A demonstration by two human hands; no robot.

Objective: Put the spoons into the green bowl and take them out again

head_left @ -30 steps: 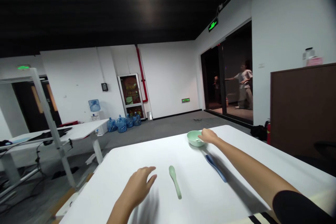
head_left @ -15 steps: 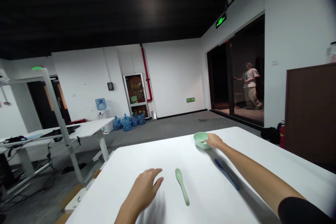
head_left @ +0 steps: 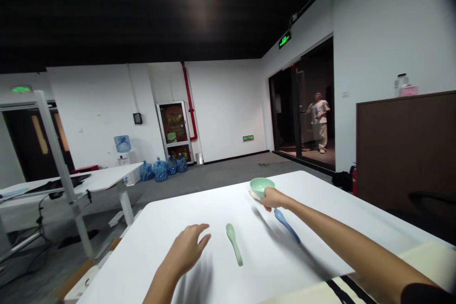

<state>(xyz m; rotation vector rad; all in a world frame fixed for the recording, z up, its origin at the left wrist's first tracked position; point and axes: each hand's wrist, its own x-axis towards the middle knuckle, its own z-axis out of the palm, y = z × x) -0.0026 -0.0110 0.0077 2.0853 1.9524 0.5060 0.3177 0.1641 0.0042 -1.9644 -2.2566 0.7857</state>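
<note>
one green bowl [head_left: 262, 186] clenched in right grip [head_left: 273, 198], left grip [head_left: 185, 249] open near green spoon [head_left: 233, 244]

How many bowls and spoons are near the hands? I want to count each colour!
Round pale green bowl: 1
Long pale green spoon: 1
Long blue spoon: 1
Total: 3
</note>
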